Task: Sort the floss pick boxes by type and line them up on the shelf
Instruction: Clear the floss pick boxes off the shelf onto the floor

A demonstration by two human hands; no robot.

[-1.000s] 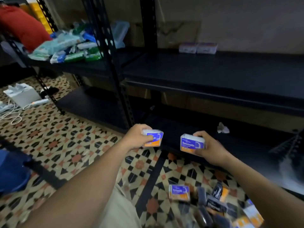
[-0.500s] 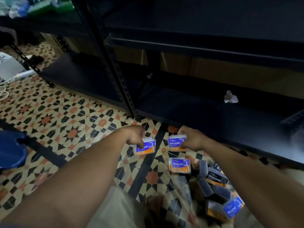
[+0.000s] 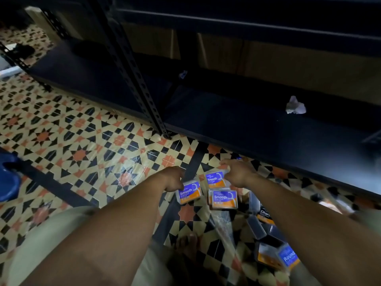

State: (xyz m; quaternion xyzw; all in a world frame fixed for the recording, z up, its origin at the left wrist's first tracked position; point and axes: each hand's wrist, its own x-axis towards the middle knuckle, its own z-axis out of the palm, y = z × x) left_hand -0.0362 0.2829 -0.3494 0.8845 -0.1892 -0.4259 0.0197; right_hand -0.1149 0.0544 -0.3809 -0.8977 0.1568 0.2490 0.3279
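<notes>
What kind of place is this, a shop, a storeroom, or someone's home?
Likely a storeroom or stockroom: black slotted-steel shelving stands on a patterned tile floor, and floss pick boxes labelled Smooth, Charcoal and Round lie loose on it.

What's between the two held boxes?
Head view: only bare tiled floor between the left box, gripped by the left hand, and the right box, gripped by the right hand.

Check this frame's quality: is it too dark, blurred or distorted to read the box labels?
Head view: dim, lower shelf almost black; wide-angle bend in the shelf post; "Smooth" reads clearly on the left box, in the left hand, and right box, in the right hand; Round box blurred.
</notes>
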